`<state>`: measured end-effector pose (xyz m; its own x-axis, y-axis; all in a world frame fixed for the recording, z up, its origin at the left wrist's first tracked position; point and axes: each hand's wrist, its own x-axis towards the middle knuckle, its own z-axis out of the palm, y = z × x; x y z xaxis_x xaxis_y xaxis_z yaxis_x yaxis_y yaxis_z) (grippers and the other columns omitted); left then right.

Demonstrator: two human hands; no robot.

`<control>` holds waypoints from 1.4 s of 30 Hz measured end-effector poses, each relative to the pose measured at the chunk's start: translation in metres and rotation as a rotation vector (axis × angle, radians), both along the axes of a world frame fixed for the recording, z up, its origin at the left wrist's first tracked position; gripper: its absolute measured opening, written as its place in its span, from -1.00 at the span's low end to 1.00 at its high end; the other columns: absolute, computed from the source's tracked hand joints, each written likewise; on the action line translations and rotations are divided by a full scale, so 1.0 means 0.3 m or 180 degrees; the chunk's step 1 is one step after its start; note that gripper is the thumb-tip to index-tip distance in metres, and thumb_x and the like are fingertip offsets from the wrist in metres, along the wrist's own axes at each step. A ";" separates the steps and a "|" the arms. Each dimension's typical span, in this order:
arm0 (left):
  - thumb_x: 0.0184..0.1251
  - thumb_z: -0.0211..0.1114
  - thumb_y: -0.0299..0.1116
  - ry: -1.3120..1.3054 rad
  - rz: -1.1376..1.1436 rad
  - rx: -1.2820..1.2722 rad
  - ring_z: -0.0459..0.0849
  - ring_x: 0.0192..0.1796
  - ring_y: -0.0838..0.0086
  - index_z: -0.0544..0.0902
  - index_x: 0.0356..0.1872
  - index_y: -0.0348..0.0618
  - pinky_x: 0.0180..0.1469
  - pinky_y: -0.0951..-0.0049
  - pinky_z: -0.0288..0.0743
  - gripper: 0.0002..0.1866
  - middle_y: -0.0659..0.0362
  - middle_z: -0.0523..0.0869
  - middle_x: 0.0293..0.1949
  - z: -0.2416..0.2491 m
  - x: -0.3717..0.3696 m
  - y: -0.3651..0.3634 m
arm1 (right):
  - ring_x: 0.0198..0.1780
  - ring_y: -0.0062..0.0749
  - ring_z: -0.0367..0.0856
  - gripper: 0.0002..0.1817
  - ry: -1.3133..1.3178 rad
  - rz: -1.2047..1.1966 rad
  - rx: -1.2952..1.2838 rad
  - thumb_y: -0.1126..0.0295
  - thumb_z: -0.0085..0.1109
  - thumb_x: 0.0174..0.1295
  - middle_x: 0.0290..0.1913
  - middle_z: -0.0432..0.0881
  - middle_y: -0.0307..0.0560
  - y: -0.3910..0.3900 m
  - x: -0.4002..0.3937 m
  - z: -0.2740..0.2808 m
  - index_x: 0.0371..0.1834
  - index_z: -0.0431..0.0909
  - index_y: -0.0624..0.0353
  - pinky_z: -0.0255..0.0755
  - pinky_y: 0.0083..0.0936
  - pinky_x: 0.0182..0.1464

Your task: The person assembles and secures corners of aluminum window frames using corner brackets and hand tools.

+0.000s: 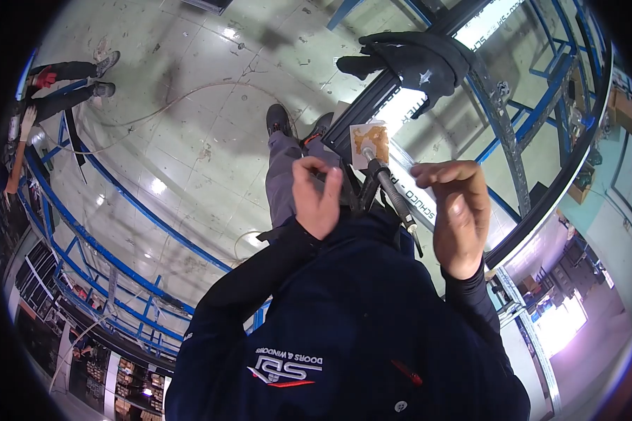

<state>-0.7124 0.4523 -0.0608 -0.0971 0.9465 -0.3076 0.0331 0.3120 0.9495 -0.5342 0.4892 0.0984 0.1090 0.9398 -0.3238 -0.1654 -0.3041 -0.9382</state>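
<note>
My left hand is raised in front of my body, its fingers bent and the thumb apart from them, with nothing visible in it. On the other side, my right hand is held up with fingers slightly curved and thumb apart, also holding nothing visible. Between the two hands lies a slim dark tool with a pale tip. That tip overlaps a white card stained brown. Beneath is a black-edged profile with white film printed with lettering. Black gloves lie farther along it.
Blue metal racks run along the left, and another blue stand is on the right. A thin hose crosses the tiled floor. At the far left, another person's legs and hands show. Cardboard boxes are at right.
</note>
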 end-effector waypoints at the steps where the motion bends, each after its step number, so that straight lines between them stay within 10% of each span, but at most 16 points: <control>1: 0.34 0.34 -0.38 0.0077 -0.0045 -0.0090 0.51 -0.21 0.45 0.43 -0.07 -0.28 -0.04 0.43 0.43 -0.70 0.14 0.55 -0.28 -0.021 -0.021 -0.005 | 0.07 -0.29 0.57 -0.64 -0.0162 -0.0122 -0.0017 0.17 0.19 0.40 -0.09 0.60 0.03 -0.016 0.027 -0.013 -0.04 0.41 0.27 0.35 -0.31 0.24; 5: 0.35 0.35 -0.43 -0.0026 0.0028 -0.0523 0.48 -0.23 0.58 0.40 -0.03 -0.29 -0.08 0.53 0.44 -0.67 0.20 0.52 -0.28 -0.095 -0.058 -0.024 | 0.08 -0.41 0.54 -0.78 -0.0477 -0.0545 -0.0337 0.39 0.15 0.42 -0.02 0.60 -0.05 -0.036 0.092 -0.080 0.00 0.42 0.26 0.30 -0.44 0.27; 12: 0.38 0.32 -0.47 -0.0418 0.0263 -0.0800 0.42 -0.26 0.69 0.39 0.03 -0.33 -0.17 0.65 0.40 -0.67 0.27 0.49 -0.29 -0.146 -0.058 -0.030 | 0.19 -0.16 0.56 -0.30 -0.3320 -0.0437 0.0392 0.25 0.42 0.21 0.23 0.51 0.12 0.233 0.212 -0.347 0.36 0.35 0.26 0.41 -0.30 0.25; 18: 0.41 0.30 -0.44 -0.0418 0.0277 -0.0631 0.41 -0.27 0.69 0.44 -0.03 -0.28 -0.19 0.66 0.38 -0.74 0.30 0.48 -0.30 -0.145 -0.172 -0.028 | 0.01 0.00 0.60 -0.79 -0.4828 -0.0020 0.0989 0.28 0.30 0.24 -0.13 0.65 0.05 0.360 0.305 -0.495 -0.12 0.69 0.09 0.44 -0.23 0.15; 24: 0.42 0.30 -0.45 -0.1033 0.0355 -0.0367 0.45 -0.23 0.70 0.44 0.00 -0.29 -0.16 0.65 0.41 -0.74 0.28 0.52 -0.25 0.044 -0.288 0.129 | -0.14 -0.66 0.53 -0.85 -0.1954 -0.0476 0.0908 0.40 0.15 0.44 -0.12 0.68 -0.15 0.386 0.185 -0.071 -0.08 0.58 0.25 0.41 -0.66 -0.06; 29: 0.55 0.13 -0.11 -0.2269 -0.0880 -0.0167 0.60 0.19 0.33 0.31 0.37 -0.27 0.26 0.35 0.43 -0.44 0.02 0.59 0.17 0.328 -0.430 0.301 | -0.15 -0.57 0.59 -0.85 -0.1286 0.0184 0.1074 0.48 0.27 0.31 -0.08 0.71 -0.07 0.209 -0.352 0.249 -0.13 0.57 0.27 0.49 -0.56 -0.10; 32: 0.59 0.04 -0.19 -0.3770 -0.0530 -0.0867 0.58 0.24 0.38 0.31 0.39 -0.22 0.31 0.33 0.43 -0.51 0.05 0.57 0.23 0.403 -0.558 0.321 | -0.13 -0.48 0.65 -0.86 -0.1594 0.0929 0.1597 0.50 0.36 0.22 -0.07 0.70 -0.02 0.139 -0.638 0.150 -0.25 0.57 0.27 0.53 -0.49 -0.08; 37: 0.55 -0.01 -0.23 -0.2994 -0.0688 -0.0483 0.60 0.24 0.30 0.47 0.30 -0.23 0.33 0.28 0.44 -0.57 0.07 0.61 0.22 0.378 -0.954 0.356 | -0.12 -0.41 0.66 -0.83 -0.0481 -0.0277 0.0879 0.46 0.37 0.25 -0.10 0.67 -0.06 0.058 -0.968 -0.031 -0.27 0.55 0.27 0.53 -0.47 -0.01; 41: 0.43 0.00 0.15 -0.4166 -0.0732 -0.0767 0.52 0.32 0.20 0.44 0.37 -0.17 0.42 0.12 0.31 -0.31 0.06 0.57 0.27 0.360 -1.224 0.342 | 0.09 -0.37 0.55 -0.53 -0.0098 -0.0105 -0.0306 0.20 0.28 0.35 0.12 0.57 -0.07 0.137 -1.084 -0.253 0.19 0.42 0.22 0.48 -0.46 0.09; 42: 0.42 0.00 0.17 -0.2923 -0.1273 -0.0494 0.50 0.33 0.19 0.43 0.37 -0.16 0.44 0.12 0.28 -0.30 0.06 0.55 0.30 0.369 -1.228 0.355 | 0.09 -0.43 0.51 -0.47 0.0047 0.0121 -0.0964 0.10 0.23 0.38 0.11 0.55 -0.12 0.151 -1.098 -0.291 0.26 0.38 0.17 0.46 -0.51 0.05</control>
<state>-1.0808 0.5589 0.0498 0.5541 0.8011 -0.2264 -0.5603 0.5601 0.6102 -0.8635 0.5345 0.0111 0.0687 0.8036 -0.5912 -0.1614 -0.5759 -0.8015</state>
